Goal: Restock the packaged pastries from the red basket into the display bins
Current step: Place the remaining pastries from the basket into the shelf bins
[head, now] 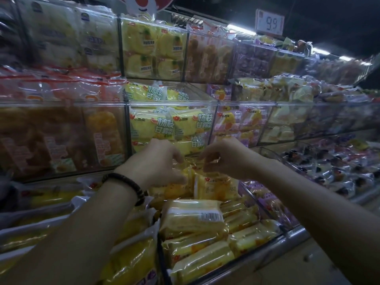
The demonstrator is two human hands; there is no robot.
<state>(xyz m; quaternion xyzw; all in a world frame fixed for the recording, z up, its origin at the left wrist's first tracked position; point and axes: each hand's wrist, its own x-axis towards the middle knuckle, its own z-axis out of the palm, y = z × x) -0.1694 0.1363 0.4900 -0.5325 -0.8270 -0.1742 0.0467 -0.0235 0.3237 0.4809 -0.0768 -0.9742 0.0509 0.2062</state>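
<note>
Pastries [213, 187] fill clear bin [265, 248], left hand [158, 161] and right hand [225, 157] fingers seemingly pinching one wrapper.

The display shelving [292, 237] rises in 3 tiers of clear plastic bins; the lowest bin [265, 202] holds yellow packaged pastries [193, 219] heaped loosely, 1 showing a barcode; beside it to the right lies a bin of purple packs [267, 194]; the middle tier carries yellow-green packs [152, 124] behind a clear front; a price sign [269, 22] reading 9.9 stands on top.
</note>
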